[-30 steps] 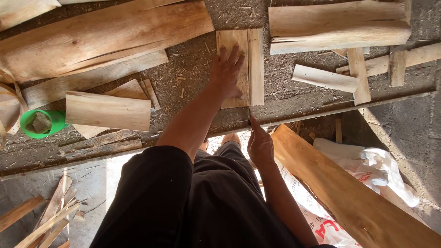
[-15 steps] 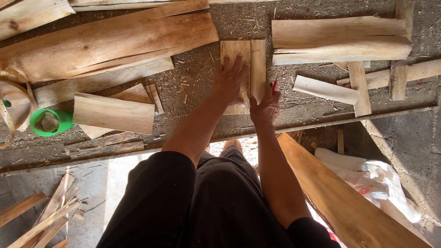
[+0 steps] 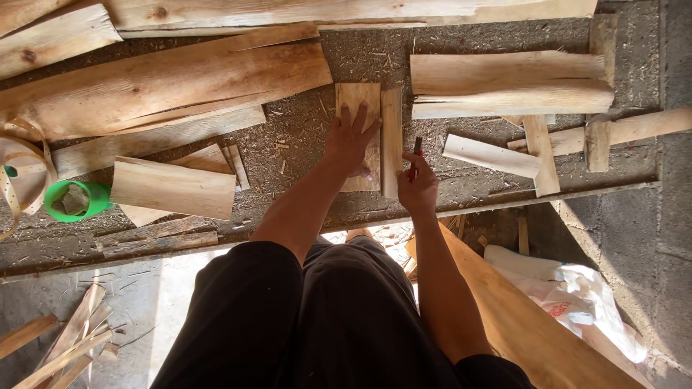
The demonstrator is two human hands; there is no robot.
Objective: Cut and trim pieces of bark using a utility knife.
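Left hand (image 3: pixel 351 142) presses, fingers spread, on one flat rough-sawn board (image 3: pixel 358 108); right hand (image 3: pixel 418 189) pinches one slim red pencil (image 3: pixel 415 155) beside one narrow wooden strip (image 3: pixel 391 140).

Around my bench: long rough planks (image 3: pixel 166 83), a short board (image 3: pixel 173 189), a green cup (image 3: pixel 72 199) holding what may be an offcut, curled strapping (image 3: pixel 25 155), white plastic bags (image 3: pixel 577 302), floor scraps (image 3: pixel 68 346).

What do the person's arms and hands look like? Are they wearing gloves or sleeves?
No gloves: the left hand and the right hand are both bare, with no rings or watch that I can see. Both forearms are bare too, long and slim. Dark black cloth shows near the bottom of the picture, covering the person closer to the camera; whether it includes sleeves is hard to tell.
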